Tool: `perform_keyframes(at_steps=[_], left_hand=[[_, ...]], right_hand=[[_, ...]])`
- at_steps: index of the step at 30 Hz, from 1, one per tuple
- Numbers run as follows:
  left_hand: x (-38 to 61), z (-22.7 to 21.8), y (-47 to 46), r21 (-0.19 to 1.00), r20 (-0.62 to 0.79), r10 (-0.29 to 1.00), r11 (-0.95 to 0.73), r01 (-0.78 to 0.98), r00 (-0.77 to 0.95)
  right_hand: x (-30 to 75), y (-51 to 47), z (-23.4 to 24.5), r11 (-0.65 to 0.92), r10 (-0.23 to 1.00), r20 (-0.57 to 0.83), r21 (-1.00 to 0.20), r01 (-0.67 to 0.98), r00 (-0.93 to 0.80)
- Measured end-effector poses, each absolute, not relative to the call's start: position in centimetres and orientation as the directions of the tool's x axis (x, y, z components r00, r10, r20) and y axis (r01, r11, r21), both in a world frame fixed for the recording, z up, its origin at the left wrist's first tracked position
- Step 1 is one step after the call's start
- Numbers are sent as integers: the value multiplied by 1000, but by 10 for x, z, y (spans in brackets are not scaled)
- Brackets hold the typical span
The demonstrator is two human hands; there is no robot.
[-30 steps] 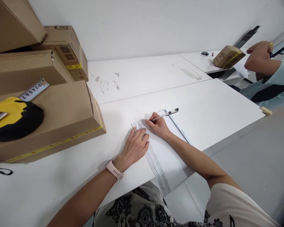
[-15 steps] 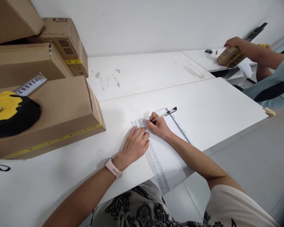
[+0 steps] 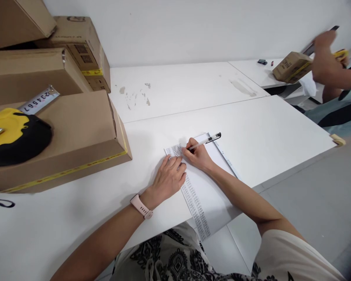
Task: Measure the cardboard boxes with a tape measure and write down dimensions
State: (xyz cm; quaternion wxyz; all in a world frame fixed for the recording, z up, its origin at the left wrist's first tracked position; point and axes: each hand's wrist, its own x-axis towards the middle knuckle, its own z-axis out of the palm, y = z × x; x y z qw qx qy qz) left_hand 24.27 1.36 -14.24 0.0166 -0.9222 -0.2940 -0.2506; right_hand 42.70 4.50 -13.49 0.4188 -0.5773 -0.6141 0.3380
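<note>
My right hand (image 3: 199, 157) is closed around a pen (image 3: 206, 141) with a clear barrel and a black cap on its rear end. The pen's tip meets a sheet of paper (image 3: 210, 195) near rows of small dark writing along its left side. Flat on the sheet's left edge lies my left hand (image 3: 171, 175), its fingers stretched out just below the pen tip. A pink watch band circles the left wrist. Part of the sheet hangs past the table's front edge, and a blue-edged sheet shows beneath it.
Cardboard boxes (image 3: 84, 128) stand stacked at the left, with a yellow and black tape measure (image 3: 20, 136) on the nearest one. At the far right, a co-worker's arm (image 3: 330, 66) reaches past a small carton (image 3: 292, 67) on the white table (image 3: 251, 128).
My hands stay almost where they were, the pen still on the paper. At the far right, the co-worker's hand has left the carton and moved right. The view has shifted slightly.
</note>
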Motion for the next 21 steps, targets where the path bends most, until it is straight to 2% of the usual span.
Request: perform_keyframes(at_steps=[21], left_hand=[[242, -143, 13, 147, 437, 553, -822, 550, 710]], right_hand=[[426, 45, -130, 113, 989, 143, -908, 403, 43]])
